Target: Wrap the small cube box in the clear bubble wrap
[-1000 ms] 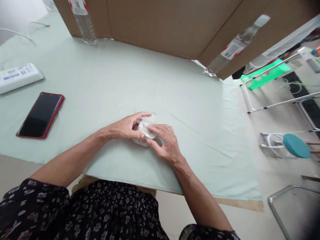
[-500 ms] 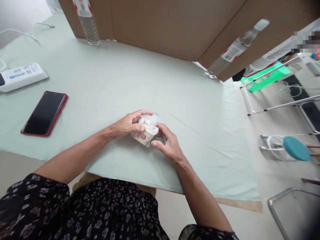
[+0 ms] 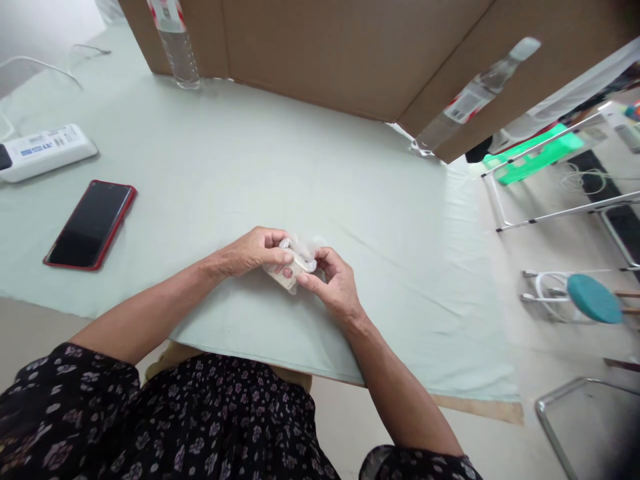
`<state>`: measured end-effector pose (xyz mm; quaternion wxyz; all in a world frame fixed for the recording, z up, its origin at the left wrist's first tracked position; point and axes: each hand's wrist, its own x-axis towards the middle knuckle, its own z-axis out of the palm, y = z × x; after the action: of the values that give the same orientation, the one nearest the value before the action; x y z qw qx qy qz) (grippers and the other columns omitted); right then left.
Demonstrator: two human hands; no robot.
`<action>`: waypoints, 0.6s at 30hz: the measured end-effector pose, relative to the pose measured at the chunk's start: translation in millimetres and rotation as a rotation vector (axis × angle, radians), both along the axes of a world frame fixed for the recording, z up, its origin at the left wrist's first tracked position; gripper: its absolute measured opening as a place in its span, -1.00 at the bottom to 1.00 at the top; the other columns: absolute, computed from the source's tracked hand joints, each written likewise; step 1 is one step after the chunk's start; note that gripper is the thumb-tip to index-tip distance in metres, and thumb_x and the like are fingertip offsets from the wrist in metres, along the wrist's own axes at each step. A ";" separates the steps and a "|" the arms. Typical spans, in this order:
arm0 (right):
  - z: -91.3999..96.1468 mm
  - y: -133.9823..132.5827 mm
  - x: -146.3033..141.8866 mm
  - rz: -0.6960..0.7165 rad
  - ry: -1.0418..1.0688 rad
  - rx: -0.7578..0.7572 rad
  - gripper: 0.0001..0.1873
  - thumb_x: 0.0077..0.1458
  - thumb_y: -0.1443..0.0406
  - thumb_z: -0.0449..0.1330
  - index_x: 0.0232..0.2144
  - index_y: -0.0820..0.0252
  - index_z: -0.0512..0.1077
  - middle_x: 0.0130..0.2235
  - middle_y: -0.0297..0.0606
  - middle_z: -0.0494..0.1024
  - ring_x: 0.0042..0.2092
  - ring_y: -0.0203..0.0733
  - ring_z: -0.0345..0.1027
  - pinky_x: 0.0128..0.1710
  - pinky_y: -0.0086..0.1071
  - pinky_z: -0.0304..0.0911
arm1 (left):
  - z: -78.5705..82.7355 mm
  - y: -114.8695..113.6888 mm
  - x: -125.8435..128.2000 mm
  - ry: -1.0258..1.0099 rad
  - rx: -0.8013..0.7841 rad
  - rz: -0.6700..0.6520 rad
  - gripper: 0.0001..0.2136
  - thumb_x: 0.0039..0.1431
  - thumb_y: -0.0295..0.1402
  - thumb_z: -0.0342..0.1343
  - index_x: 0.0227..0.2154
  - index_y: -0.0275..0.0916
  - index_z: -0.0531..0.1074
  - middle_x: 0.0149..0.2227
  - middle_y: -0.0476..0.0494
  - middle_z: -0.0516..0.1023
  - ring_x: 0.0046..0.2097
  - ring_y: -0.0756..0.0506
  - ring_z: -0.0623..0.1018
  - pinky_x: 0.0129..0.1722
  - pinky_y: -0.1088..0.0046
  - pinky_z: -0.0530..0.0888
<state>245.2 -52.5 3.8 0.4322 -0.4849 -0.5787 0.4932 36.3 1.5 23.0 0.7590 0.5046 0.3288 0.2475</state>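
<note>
Near the table's front edge is a small cream pack with red print [image 3: 286, 273], wrapped in a thin, clear plastic bag [image 3: 303, 248]. My left hand [image 3: 253, 252] grips its left side, the thumb lying on top and the fingers behind. On the right side, the thumb of my right hand [image 3: 336, 283] presses on the pack's face, while the curled fingers hold the bag's edge. Both hands are closed on it. What the pack contains cannot be made out.
A phone in a red case [image 3: 91, 225] and a white device with a printed label [image 3: 53, 152] lie at left. Two water bottles [image 3: 181, 57] stand against a cardboard panel [image 3: 310, 53] at the back. Beyond the table's right side is a teal-topped stool [image 3: 594, 298].
My right hand has closed in, its thumb now pressing on the pack. The bag's loose top is squashed down and shifted right. My left fingers have drawn in behind the pack.
</note>
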 end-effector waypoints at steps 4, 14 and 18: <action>0.5 -0.5 -0.2 -0.001 0.046 -0.028 -0.48 -0.13 -0.09 0.46 -0.31 0.10 0.41 -0.34 -0.36 0.51 -0.30 -0.23 0.35 -0.23 -0.32 0.28 | 3.8 -2.2 -0.5 0.018 0.011 -0.003 -0.68 0.04 -0.21 0.35 -0.21 -0.31 0.51 -0.47 0.00 0.57 -0.42 0.01 0.55 -0.37 0.53 0.47; 5.7 -3.1 -1.1 -0.018 -0.049 0.106 -0.68 0.13 0.01 0.32 -0.21 0.08 0.53 -0.27 -0.33 0.56 -0.22 -0.20 0.38 -0.12 -0.29 0.28 | 8.7 -7.7 -0.6 0.168 0.088 -0.054 -0.77 0.06 -0.29 0.27 -0.23 -0.29 0.51 -0.42 -0.02 0.60 -0.37 0.00 0.55 -0.33 0.52 0.43; 7.6 -5.1 -2.3 -0.080 -0.068 0.112 -0.78 0.23 0.11 0.23 -0.31 0.11 0.56 -0.34 -0.35 0.55 -0.28 -0.23 0.38 -0.19 -0.33 0.28 | 7.8 -9.3 2.2 0.172 0.067 -0.063 -0.73 0.05 -0.28 0.26 -0.20 -0.30 0.51 -0.41 -0.02 0.60 -0.36 0.00 0.54 -0.32 0.50 0.43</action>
<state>242.9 -57.6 11.4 0.4578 -0.4992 -0.5999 0.4258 38.4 -7.8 30.8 0.7180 0.5593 0.3681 0.1903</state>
